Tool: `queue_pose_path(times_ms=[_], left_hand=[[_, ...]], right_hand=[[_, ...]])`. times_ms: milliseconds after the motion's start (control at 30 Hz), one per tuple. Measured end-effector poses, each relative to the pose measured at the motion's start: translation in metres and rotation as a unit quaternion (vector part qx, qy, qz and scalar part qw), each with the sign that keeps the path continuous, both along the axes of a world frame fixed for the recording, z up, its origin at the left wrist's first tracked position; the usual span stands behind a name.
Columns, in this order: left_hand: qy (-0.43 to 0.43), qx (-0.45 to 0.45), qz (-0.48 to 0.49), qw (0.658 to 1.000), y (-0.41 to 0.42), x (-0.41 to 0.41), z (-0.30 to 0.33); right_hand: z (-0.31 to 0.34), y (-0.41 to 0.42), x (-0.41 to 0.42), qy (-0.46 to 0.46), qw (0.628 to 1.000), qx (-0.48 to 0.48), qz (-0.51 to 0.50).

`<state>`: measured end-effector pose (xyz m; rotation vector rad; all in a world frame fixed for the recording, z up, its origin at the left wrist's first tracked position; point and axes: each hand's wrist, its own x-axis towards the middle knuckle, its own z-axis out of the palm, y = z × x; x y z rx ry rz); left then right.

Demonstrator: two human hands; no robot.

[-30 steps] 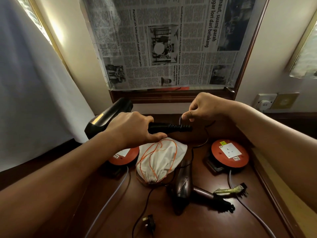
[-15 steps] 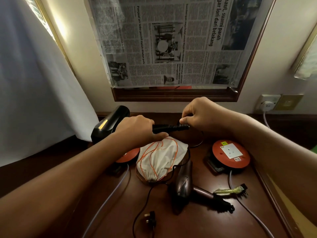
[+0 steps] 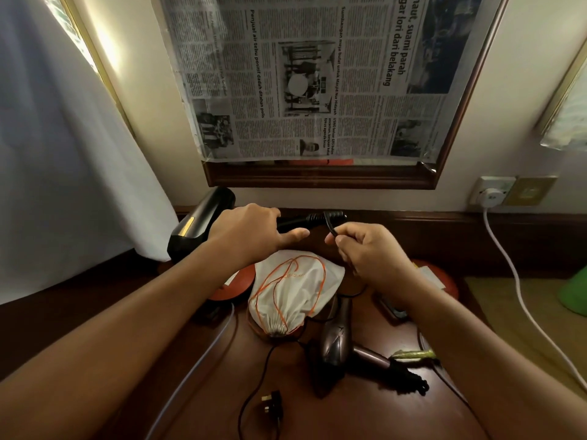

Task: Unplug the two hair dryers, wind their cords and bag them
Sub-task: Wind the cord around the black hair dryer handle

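**Cord-winding under way on the black dryer**

On the dark wooden bench (image 3: 349,417) below the newspaper-covered frame (image 3: 311,77), everything sits within arm's reach, which looks deliberate: the things to be packed lie close to the bag meant for them. The white curtain (image 3: 63,154) hangs at the left, and a white cable (image 3: 508,265) runs down from the wall socket (image 3: 490,192) at the right, apparently feeding one of the two orange extension reels (image 3: 438,281), both half hidden under the forearms.

The black hair dryer (image 3: 200,223) is held up off the bench, barrel pointing left. The left hand (image 3: 251,233) wraps its handle, fingers curled round it and thumb stretched out along the underside, I'd guess to steady the handle as a spool. The right hand (image 3: 368,252) pinches the black cord (image 3: 330,223) just past the strain relief, fingers closed on it, bending it back towards the handle as if starting a loop.

The white drawstring bag (image 3: 292,296) with its orange string lies flat in the middle, mouth towards me and gathered shut, holding nothing that I can see. Just beside it rests the bronze hair dryer (image 3: 336,341), lying on its side, its cord seemingly bunched at the handle end. A black plug (image 3: 271,404) lies loose near the front edge, so at least one dryer is plainly unplugged; which one it belongs to I can't trace. A small greenish thing (image 3: 413,355) sits by the bronze handle, too blurred to name.
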<state>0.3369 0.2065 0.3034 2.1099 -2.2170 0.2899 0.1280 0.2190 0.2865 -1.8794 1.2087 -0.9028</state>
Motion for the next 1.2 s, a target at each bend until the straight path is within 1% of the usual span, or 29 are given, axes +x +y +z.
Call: queue_pose_path(times_ms=[33, 100, 133, 200, 433, 533, 600, 700, 800, 867, 1000, 1200], left_hand=[[0.005, -0.003, 0.0, 1.0, 0.0, 0.0, 0.001], [0.02, -0.009, -0.006, 1.0, 0.001, -0.001, 0.003], [0.026, -0.014, -0.011, 1.0, 0.002, -0.002, 0.003], [0.032, -0.025, -0.021, 0.999, 0.005, -0.003, 0.004], [0.033, -0.029, -0.047, 0.998, 0.014, -0.008, 0.005], [0.055, -0.039, -0.049, 0.997, 0.017, -0.008, 0.009], [0.054, -0.047, -0.052, 0.996, 0.018, -0.007, 0.012], [0.058, -0.051, -0.059, 0.995, 0.018, -0.006, 0.014], [0.079, -0.054, -0.074, 0.993, 0.019, -0.002, 0.015], [0.086, -0.053, -0.082, 0.992, 0.019, -0.001, 0.016], [0.091, -0.049, -0.088, 0.991, 0.022, 0.0, 0.018], [0.107, -0.041, -0.096, 0.989, 0.025, 0.001, 0.016]], right_hand=[[-0.003, 0.002, 0.0, -0.05, 0.998, 0.044, 0.01], [-0.008, 0.007, 0.001, -0.159, 0.977, 0.137, 0.038], [-0.01, 0.01, 0.001, -0.198, 0.964, 0.168, 0.052], [-0.018, 0.014, 0.002, -0.237, 0.948, 0.201, 0.074], [-0.038, 0.014, 0.001, -0.244, 0.929, 0.267, 0.083], [-0.042, 0.013, 0.001, -0.223, 0.936, 0.251, 0.106], [-0.043, 0.012, 0.001, -0.231, 0.933, 0.251, 0.114], [-0.049, 0.007, 0.001, -0.279, 0.909, 0.273, 0.147], [-0.055, 0.0, 0.0, -0.315, 0.883, 0.29, 0.19], [-0.057, -0.005, -0.002, -0.307, 0.885, 0.28, 0.212], [-0.056, -0.015, -0.006, -0.248, 0.912, 0.259, 0.2], [-0.037, -0.029, -0.008, -0.106, 0.954, 0.233, 0.154]])
